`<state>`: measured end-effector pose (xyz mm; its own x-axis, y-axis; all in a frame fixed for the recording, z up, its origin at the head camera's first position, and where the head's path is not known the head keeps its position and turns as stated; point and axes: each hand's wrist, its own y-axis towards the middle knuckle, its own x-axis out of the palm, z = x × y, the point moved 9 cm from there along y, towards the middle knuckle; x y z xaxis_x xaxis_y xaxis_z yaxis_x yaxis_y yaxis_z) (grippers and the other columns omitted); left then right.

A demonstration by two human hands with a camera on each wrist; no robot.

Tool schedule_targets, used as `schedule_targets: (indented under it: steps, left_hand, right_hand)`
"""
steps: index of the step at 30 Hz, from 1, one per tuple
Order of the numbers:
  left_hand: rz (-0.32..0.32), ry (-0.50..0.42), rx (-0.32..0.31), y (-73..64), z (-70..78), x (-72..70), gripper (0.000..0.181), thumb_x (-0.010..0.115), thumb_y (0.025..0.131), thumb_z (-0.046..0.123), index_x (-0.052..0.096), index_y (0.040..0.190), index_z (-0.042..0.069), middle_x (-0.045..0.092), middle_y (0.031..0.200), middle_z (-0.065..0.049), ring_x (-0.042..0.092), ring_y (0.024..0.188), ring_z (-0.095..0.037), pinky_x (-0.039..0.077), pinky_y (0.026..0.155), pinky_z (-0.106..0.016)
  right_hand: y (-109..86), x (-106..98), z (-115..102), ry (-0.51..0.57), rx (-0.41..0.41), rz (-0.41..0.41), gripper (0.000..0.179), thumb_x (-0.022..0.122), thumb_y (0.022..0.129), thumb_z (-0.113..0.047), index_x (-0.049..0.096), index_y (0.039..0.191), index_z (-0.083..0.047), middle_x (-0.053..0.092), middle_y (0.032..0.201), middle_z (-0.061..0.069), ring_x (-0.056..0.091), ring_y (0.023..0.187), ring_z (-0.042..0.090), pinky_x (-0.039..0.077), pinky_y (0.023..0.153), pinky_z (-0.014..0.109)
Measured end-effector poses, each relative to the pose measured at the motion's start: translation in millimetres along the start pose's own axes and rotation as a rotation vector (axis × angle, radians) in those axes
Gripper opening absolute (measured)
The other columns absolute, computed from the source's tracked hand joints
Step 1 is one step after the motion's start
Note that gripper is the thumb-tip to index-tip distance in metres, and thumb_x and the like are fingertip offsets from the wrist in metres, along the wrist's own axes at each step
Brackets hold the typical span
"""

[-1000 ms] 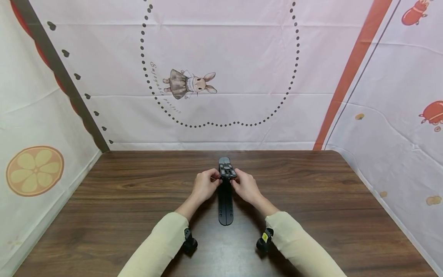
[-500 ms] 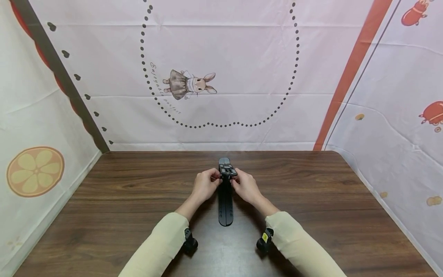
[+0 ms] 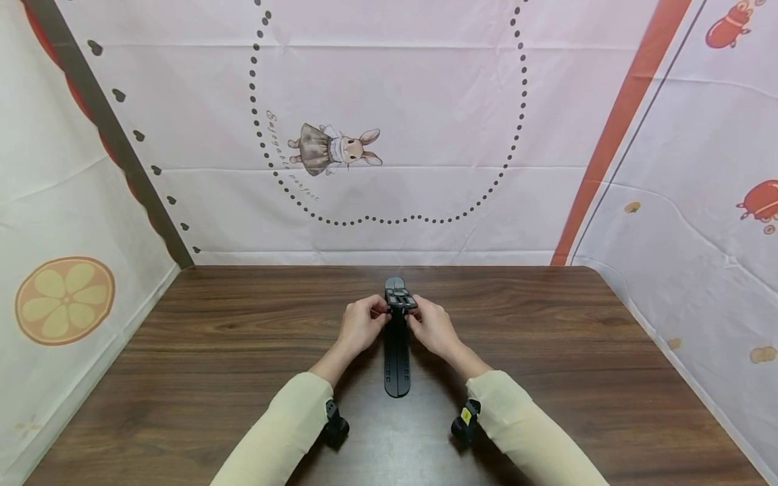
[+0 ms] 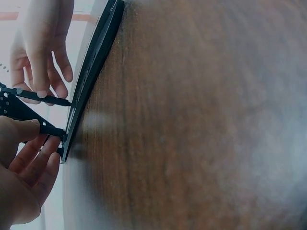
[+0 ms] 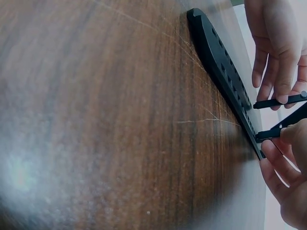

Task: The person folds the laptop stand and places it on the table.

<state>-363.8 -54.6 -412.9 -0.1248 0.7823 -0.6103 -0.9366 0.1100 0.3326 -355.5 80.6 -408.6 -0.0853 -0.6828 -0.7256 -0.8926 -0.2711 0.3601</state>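
Note:
A black folding stand (image 3: 397,378) lies lengthwise on the table, its long base round-ended and split along the middle. Over the base's far half rises a jointed upper part (image 3: 400,298) with grey pads. My left hand (image 3: 358,325) pinches a thin black arm of the stand from the left, thumb against fingers, as the left wrist view shows up close. From the other side my right hand (image 3: 433,328) pinches the matching arm (image 5: 268,134) between thumb and fingertips. In both wrist views the arms' lower ends sit right at the base (image 4: 93,62).
The brown wood-grain table (image 3: 243,304) spreads out around the stand. Behind it hangs a pale printed cloth (image 3: 425,135), with more cloth along both sides. Small black cameras (image 3: 336,426) are strapped at the sleeve cuffs and hang low over the table.
Both hands keep their hold on the stand in the same place. The head view has shifted very slightly.

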Motion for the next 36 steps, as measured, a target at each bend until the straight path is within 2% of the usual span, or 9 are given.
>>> schedule_targets:
  steps: [12,21,30,36]
  left_hand:
    - [0.013,0.004,-0.020,2.0,-2.0,0.4,0.013,0.071,0.078,0.009,0.062,0.073,0.016,0.066,0.075,0.004,0.062,0.072,-0.009,0.050,0.066,-0.027]
    - [0.010,0.000,-0.035,3.9,-3.3,0.5,0.011,0.071,0.079,0.009,0.064,0.075,0.015,0.067,0.076,0.004,0.063,0.073,-0.010,0.050,0.066,-0.028]
    - [0.000,0.011,-0.048,6.6,-5.6,0.1,0.005,0.071,0.080,0.011,0.066,0.079,0.014,0.068,0.079,0.003,0.065,0.078,-0.012,0.051,0.069,-0.030]
    - [-0.001,-0.012,-0.061,7.2,-4.7,-2.9,0.005,0.071,0.080,0.012,0.066,0.079,0.014,0.068,0.079,0.002,0.065,0.077,-0.013,0.051,0.069,-0.031]
  right_hand:
    - [1.9,0,1,-0.011,0.013,0.001,0.013,0.060,0.084,-0.001,0.056,0.089,-0.013,0.065,0.083,0.002,0.060,0.072,0.012,0.046,0.059,0.027]
    - [3.7,-3,-2,-0.058,-0.033,0.021,0.009,0.061,0.084,-0.003,0.057,0.088,-0.010,0.065,0.087,0.003,0.064,0.077,0.014,0.051,0.063,0.029]
    - [7.4,-8,-4,-0.124,-0.059,0.039,0.014,0.064,0.080,-0.002,0.053,0.078,-0.011,0.062,0.077,0.002,0.058,0.066,0.015,0.046,0.056,0.029]
    - [9.7,-10,-3,-0.170,-0.050,0.030,0.014,0.066,0.080,-0.004,0.054,0.078,-0.011,0.059,0.074,0.000,0.054,0.062,0.012,0.044,0.054,0.027]
